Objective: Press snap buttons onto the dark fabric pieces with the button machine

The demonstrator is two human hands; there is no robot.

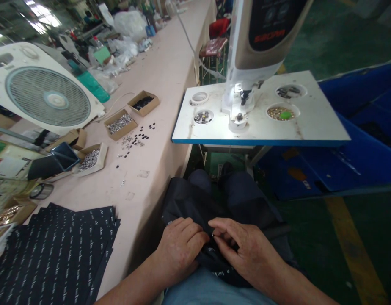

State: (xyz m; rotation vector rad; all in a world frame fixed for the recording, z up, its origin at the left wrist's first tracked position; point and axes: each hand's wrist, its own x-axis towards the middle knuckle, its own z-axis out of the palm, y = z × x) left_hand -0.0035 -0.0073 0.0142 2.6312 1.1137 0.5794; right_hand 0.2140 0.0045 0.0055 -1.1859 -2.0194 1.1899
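Dark fabric with small white print (221, 271) lies across my lap. My left hand (183, 245) has its fingers curled closed on this fabric. Close to its right, my right hand (235, 243) pinches a tiny shiny metal piece (213, 235) between thumb and forefinger, right at the cloth. Beyond my knees stands a snap-press machine (257, 51) on a white tabletop with a blue edge (262, 137); its lamp lights the die. Round wells in that top hold small parts, one of them brass-coloured pieces (276, 113) with a green item.
On the long table (157, 169) at left are a fan (49, 91), boxes of metal snaps (119, 123), scattered black caps (141, 136) and stacked printed dark cloth (52, 250). Blue bins (351, 156) stand at right, a red chair (213, 46) behind.
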